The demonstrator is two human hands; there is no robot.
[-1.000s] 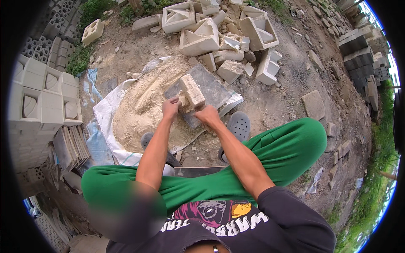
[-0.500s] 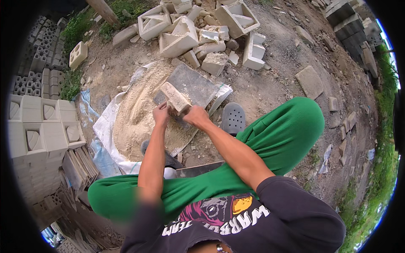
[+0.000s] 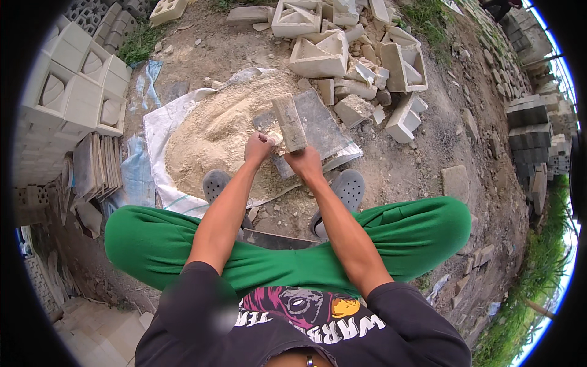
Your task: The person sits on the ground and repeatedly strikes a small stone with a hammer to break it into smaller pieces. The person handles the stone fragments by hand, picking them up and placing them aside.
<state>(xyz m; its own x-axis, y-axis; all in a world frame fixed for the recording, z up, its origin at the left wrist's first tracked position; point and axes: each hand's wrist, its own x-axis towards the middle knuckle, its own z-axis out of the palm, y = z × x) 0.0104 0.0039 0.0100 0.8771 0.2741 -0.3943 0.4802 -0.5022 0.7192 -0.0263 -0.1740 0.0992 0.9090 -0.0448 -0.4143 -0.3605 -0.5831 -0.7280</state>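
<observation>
I have bare slab point(image 3: 325, 125) rightward of my right fingers point(image 3: 298, 157), which grip a block point(image 3: 289, 122); left fingers point(image 3: 263, 139), grip unclear, meet a chunk point(image 3: 276, 137); rubble point(image 3: 354, 111) blocks beyond.

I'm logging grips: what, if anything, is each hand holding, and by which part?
The right hand holds a dusty block at its near end, exact grip hidden. The left hand is at a pale lump; whether it grips it cannot be told.

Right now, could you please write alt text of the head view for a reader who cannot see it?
A person's right hand grips one end of a brick-like block over a grey slab, the left hand beside it. Pale powder is heaped on a white sheet; broken blocks lie beyond.
</observation>
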